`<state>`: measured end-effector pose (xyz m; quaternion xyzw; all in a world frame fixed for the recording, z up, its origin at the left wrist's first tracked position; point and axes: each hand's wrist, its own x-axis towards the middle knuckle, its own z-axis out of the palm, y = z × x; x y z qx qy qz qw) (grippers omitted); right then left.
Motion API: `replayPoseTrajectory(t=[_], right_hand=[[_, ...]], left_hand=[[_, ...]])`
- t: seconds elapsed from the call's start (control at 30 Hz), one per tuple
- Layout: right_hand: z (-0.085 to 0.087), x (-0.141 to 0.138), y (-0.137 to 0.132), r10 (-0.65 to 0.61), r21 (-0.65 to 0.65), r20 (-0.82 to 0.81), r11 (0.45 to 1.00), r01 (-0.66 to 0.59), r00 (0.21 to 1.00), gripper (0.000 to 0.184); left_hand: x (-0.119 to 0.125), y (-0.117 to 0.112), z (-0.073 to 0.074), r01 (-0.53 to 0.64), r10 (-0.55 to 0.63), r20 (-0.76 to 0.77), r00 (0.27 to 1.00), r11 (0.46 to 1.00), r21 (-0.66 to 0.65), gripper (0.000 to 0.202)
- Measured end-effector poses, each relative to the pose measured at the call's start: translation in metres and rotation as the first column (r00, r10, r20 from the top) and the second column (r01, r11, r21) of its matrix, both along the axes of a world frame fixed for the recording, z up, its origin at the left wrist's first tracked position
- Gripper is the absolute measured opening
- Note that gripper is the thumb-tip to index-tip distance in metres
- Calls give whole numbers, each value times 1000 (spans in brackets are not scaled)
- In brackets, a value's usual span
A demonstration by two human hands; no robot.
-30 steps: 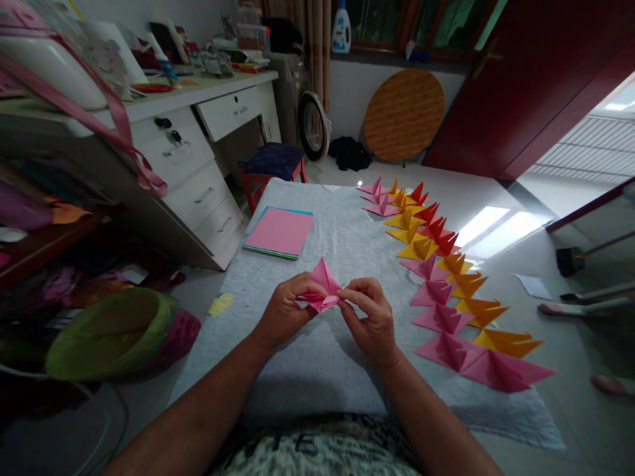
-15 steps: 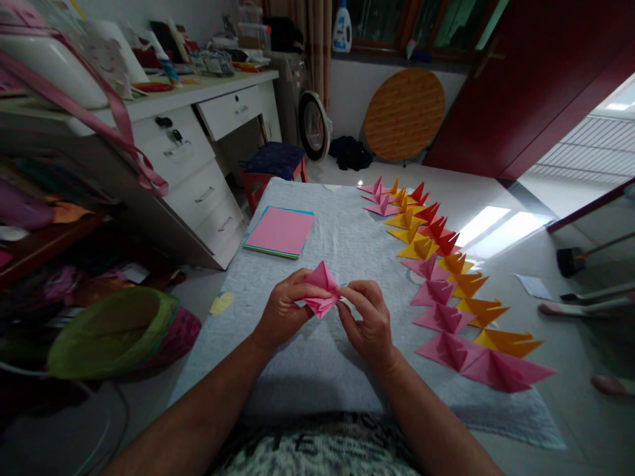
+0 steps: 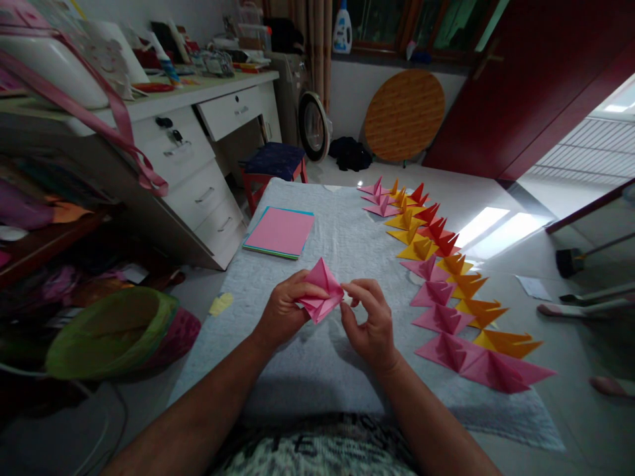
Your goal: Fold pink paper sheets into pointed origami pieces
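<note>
A folded piece of pink origami paper (image 3: 321, 281) is held up above the cloth-covered table, its layers partly spread and one point upward. My left hand (image 3: 288, 301) grips its left side, thumb and fingers closed on the folds. My right hand (image 3: 370, 317) is at the paper's right corner, thumb and index fingertips close around that corner and the other fingers curled. To the right stand rows of finished folded paper cranes: pink ones (image 3: 443, 318), yellow ones (image 3: 417, 248), orange ones (image 3: 481, 311) and red ones (image 3: 441, 233).
A stack of square paper (image 3: 280, 231), pink on top, lies at the table's far left. The table's grey-blue cloth (image 3: 327, 377) carries a yellow patch (image 3: 221, 303). On the floor at left is a green-lined bin (image 3: 114, 334). Behind stand a stool (image 3: 275, 158) and a white desk (image 3: 198, 185).
The pink paper has tilted and its folds look more spread. My right thumb and index finger have drawn slightly right and opened a little at its corner. My left hand keeps its grip.
</note>
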<state>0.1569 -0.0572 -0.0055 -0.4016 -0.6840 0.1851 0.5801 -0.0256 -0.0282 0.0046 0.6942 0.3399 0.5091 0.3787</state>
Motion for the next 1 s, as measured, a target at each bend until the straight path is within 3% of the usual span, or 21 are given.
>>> replayPoseTrajectory(t=[0.07, 0.1, 0.17, 0.23, 0.3, 0.6, 0.83, 1.0], right_hand=[[0, 3, 3, 24, -181, -156, 982, -53, 988, 24], [-1, 4, 5, 45, -297, -244, 947, -119, 969, 17], [-4, 6, 9, 101, -492, -430, 807, -326, 897, 18], [-7, 7, 12, 116, -550, -578, 676, -490, 808, 27], [-10, 7, 14, 106, -550, -643, 625, -554, 758, 29], [-9, 7, 12, 108, -526, -681, 617, -586, 724, 30], [-9, 6, 13, 107, -471, -762, 586, -660, 639, 30], [-8, 7, 15, 130, -462, -758, 585, -667, 639, 33]], left_hand=[[0, 0, 0, -15, 15, 11, 1000, 1000, -20, 5], [0, 0, 1, -19, 19, 13, 1000, 999, -28, 6], [1, 0, 1, -14, 14, 13, 1000, 999, -43, 8], [1, 0, 0, -4, 4, 4, 1000, 999, -53, 10], [2, 0, -1, -1, 0, -16, 1000, 998, -55, 11], [3, 0, -1, 10, -11, -61, 998, 1000, -18, 4], [4, -2, 3, -5, 3, -69, 998, 999, -37, 6], [4, -3, 3, 25, -26, -14, 1000, 1000, -18, 8]])
